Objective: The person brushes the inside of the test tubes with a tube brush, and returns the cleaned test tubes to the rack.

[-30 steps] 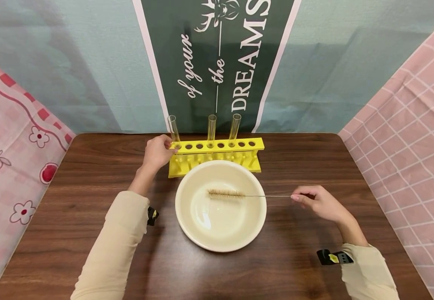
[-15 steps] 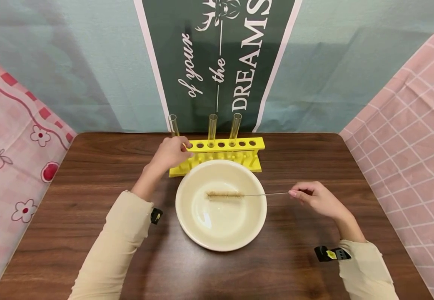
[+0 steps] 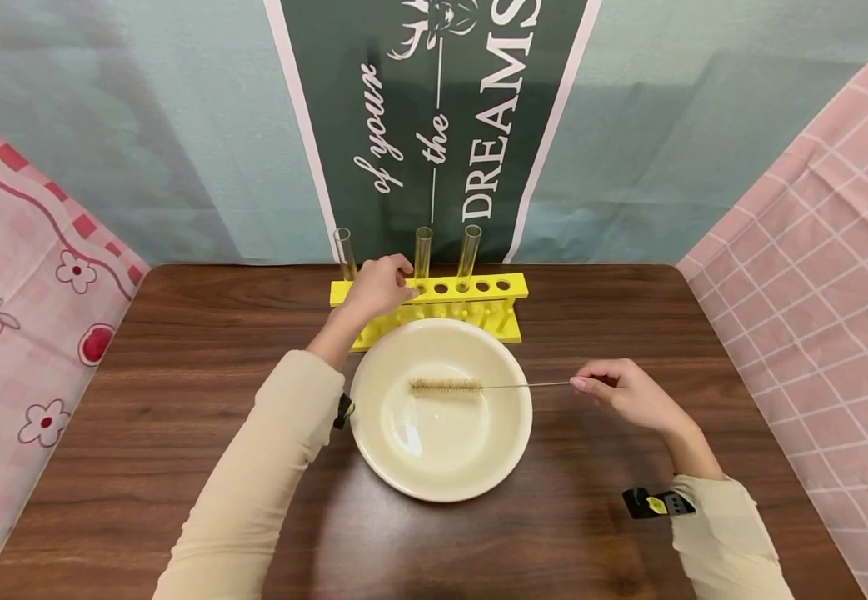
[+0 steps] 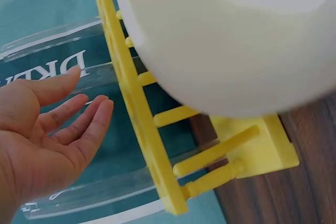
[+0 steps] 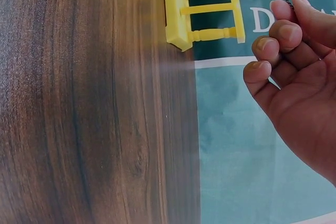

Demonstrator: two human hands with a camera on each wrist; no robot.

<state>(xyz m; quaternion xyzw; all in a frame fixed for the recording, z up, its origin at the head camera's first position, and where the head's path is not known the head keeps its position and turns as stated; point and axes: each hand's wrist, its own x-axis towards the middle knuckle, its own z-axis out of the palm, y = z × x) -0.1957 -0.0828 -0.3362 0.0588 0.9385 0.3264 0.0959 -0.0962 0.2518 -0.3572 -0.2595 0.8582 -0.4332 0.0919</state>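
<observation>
My right hand [image 3: 632, 396] pinches the wire handle of a test tube brush [image 3: 445, 386] between thumb and forefinger. The bristled end lies over the inside of a cream basin [image 3: 441, 492]. Behind it, a yellow test tube rack [image 3: 512, 287] bears a left test tube [image 3: 343, 250], a middle test tube [image 3: 422, 250] and a right test tube [image 3: 469, 254], all upright. My left hand [image 3: 377, 287] is over the rack's left part, fingertips close to the middle tube. In the left wrist view, thumb and fingers [image 4: 97, 124] stand apart, holding nothing; whether they touch the tube I cannot tell.
The basin stands on a brown wooden table [image 3: 576, 517], right in front of the rack. A blue-green cloth [image 3: 629, 167] with a dark lettered panel hangs behind the table. Pink patterned cloths flank it on the left and right.
My left hand has moved right along the rack, from the left tube to beside the middle one. The right hand and brush have shifted slightly left and away from me.
</observation>
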